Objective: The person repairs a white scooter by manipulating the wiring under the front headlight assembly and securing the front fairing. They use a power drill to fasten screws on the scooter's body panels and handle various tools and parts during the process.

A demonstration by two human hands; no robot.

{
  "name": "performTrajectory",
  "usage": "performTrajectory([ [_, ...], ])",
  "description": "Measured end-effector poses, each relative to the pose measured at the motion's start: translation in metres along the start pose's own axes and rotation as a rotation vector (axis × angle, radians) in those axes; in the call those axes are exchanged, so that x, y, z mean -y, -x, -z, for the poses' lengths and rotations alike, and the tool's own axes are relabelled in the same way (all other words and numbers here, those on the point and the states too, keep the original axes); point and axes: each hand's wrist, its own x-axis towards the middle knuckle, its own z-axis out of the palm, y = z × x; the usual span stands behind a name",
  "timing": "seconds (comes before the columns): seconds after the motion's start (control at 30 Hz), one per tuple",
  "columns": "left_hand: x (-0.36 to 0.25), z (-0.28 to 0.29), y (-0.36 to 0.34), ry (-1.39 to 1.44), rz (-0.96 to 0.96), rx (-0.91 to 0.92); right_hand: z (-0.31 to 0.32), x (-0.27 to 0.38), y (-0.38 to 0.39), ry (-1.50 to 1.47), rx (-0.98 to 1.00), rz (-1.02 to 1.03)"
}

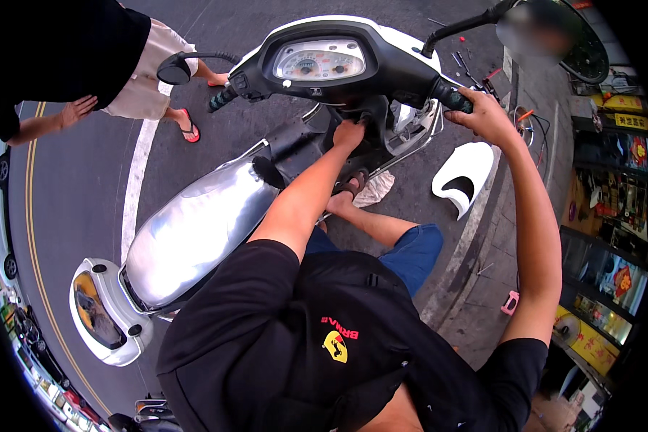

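Note:
A white motor scooter (309, 32) stands in front of me, its dashboard (320, 59) facing up at me. My right hand (486, 117) is wrapped around the right handlebar grip (452, 96). Below the dashboard, my left hand (349, 135) is closed against the black inner front panel (373, 119); whatever its fingers hold is hidden. Behind my left arm lies the scooter's long seat (201, 223), covered in something silvery and shiny. The left handlebar grip (222, 99) is free of my hands.
A white body panel (462, 178) lies on the ground to the right, with a crumpled cloth (376, 189) near my foot. Tools (462, 65) are scattered beyond the right grip. A person in pale shorts (151, 72) stands at left. Mirrors (173, 70) stick out; shopfronts line the right.

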Motion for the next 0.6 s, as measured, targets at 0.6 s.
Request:
performTrajectory([
  [0.6, 0.011, -0.009, -0.009, -0.025, -0.03, -0.045, -0.008, -0.011, -0.008, -0.053, 0.0, 0.123],
])
